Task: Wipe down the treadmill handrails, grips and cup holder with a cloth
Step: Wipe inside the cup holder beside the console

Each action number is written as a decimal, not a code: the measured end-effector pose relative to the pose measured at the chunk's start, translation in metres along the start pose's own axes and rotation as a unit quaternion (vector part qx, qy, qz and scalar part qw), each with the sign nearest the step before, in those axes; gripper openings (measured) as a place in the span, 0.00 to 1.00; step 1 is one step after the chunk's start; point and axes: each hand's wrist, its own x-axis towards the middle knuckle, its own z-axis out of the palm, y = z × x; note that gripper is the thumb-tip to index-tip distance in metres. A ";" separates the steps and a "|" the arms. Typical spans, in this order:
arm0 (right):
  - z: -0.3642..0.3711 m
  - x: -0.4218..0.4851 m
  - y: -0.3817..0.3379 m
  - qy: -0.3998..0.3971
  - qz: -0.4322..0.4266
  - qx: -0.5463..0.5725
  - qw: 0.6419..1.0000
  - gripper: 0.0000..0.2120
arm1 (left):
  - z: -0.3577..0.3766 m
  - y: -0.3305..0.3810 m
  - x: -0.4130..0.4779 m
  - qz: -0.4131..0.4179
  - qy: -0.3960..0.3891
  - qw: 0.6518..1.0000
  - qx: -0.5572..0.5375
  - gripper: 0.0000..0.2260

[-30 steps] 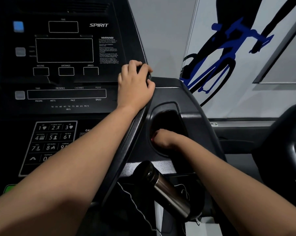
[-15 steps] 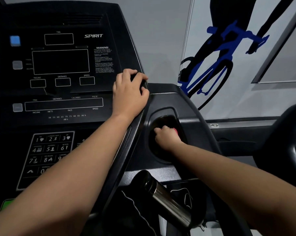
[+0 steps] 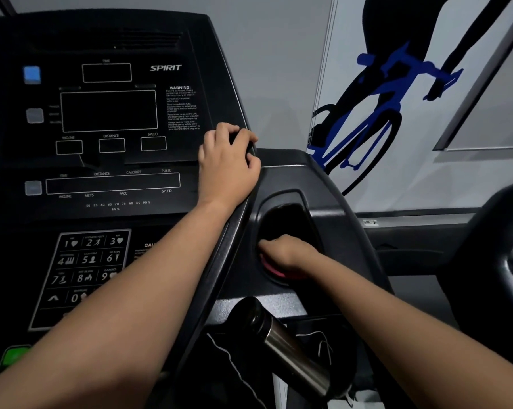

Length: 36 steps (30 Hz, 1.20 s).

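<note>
Head view: the treadmill console (image 3: 107,110) fills the left half, and the dark side moulding to its right carries the cup holder (image 3: 290,219), a deep oval well. Judging by where the hands are, the cup-holder part of the job is under way. Nothing here shows whether the handrails and grips have been wiped, so I would count them as left to do.

Below the well a steel-bodied cylinder (image 3: 296,355) with a dark cap lies tilted. Whether it is a bottle or a grip I cannot tell.

The left hand (image 3: 228,163) braces on the console's right edge, its fingers curled over that edge.

The right hand (image 3: 287,252) is down inside the cup holder, its fingers bunched onto the cloth (image 3: 274,270). The cloth shows only as a red sliver at the near wall. Nothing else can be seen in the well, and its far depth is too dark to read.
</note>
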 end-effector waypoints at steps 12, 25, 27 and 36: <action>-0.021 -0.001 -0.028 0.245 -0.110 0.233 0.935 0.17 | 0.001 0.000 0.000 -0.003 0.007 1.000 0.005 0.12; -0.015 -0.027 -0.014 -0.110 -0.026 0.136 0.984 0.10 | 0.000 0.002 -0.002 -0.001 -0.006 1.000 0.009 0.13; -0.019 -0.023 -0.012 -0.103 -0.037 0.031 0.994 0.10 | -0.001 0.003 -0.002 0.000 -0.005 1.000 0.005 0.13; -0.001 0.009 -0.010 0.035 -0.105 -0.172 0.979 0.11 | 0.000 0.001 0.000 -0.002 0.000 1.000 0.013 0.13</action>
